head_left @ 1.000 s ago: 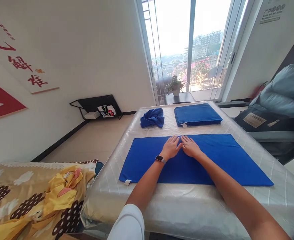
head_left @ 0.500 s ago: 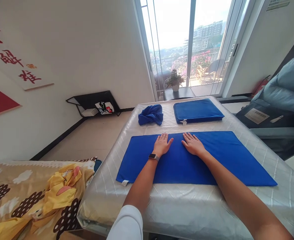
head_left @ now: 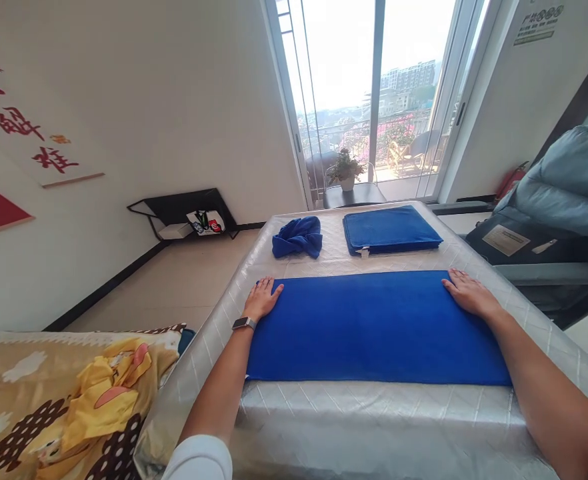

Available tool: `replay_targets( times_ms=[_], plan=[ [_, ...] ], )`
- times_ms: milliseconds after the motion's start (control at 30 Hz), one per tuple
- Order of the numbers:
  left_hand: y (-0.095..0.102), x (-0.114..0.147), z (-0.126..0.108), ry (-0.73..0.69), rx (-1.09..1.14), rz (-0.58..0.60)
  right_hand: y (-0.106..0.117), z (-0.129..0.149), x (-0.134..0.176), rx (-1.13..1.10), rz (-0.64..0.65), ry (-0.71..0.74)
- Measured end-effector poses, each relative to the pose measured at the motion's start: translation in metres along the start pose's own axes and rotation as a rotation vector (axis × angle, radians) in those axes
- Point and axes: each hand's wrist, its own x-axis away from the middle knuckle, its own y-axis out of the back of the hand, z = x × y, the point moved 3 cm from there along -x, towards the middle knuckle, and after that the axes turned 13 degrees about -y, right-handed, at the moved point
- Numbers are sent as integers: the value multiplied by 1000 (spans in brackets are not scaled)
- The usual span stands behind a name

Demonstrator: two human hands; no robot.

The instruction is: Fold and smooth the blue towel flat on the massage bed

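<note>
A blue towel (head_left: 374, 330) lies spread flat across the silvery covered table (head_left: 354, 427). At its far left corner rests my left hand (head_left: 263, 299), palm down with fingers stretched, a watch on the wrist. My right hand (head_left: 471, 293) lies flat at the far right corner, fingers extended. Neither hand grips anything. Behind the spread towel, a crumpled blue cloth (head_left: 297, 237) sits at the left, and a neat stack of folded blue towels (head_left: 391, 230) with a white tag is at the right.
On the left is a bed with a patterned brown and cream sheet (head_left: 19, 367) and a yellow garment (head_left: 107, 390). A grey recliner (head_left: 564, 193) stands close on the right. Beyond the table are a chair with a potted plant (head_left: 347, 170) and a black rack (head_left: 184, 207).
My hands have slid apart from the middle of the towel to its far left and right corners. The view has shifted slightly.
</note>
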Motion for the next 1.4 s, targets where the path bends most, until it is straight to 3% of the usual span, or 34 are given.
replay_targets(
  times_ms=[433, 633, 767, 867, 967, 1067, 1200, 1300, 1400],
  plan=[
    [-4, 0, 20, 45, 39, -37, -2, -3, -2, -18, -60, 16],
    [-3, 1, 16, 50, -1, -57, 6, 4, 3, 5, -89, -19],
    [11, 6, 5, 30, -90, -109, 21, 19, 14, 21, -130, -10],
    [31, 12, -21, -37, -96, -192, 33, 47, 30, 5, -133, 90],
    [41, 12, -72, -198, -42, -126, 38, 97, 54, -13, -79, 275],
    [35, 1, -141, -430, -2, -36, 31, 161, 81, -14, 20, 444],
    [12, -22, -218, -597, 58, -107, 11, 226, 105, -26, 39, 497],
    [-7, -34, -242, -546, 85, -163, -4, 242, 108, -27, 13, 448],
    [-18, -37, -242, -485, 107, -158, -11, 241, 104, -22, 7, 434]
  ],
)
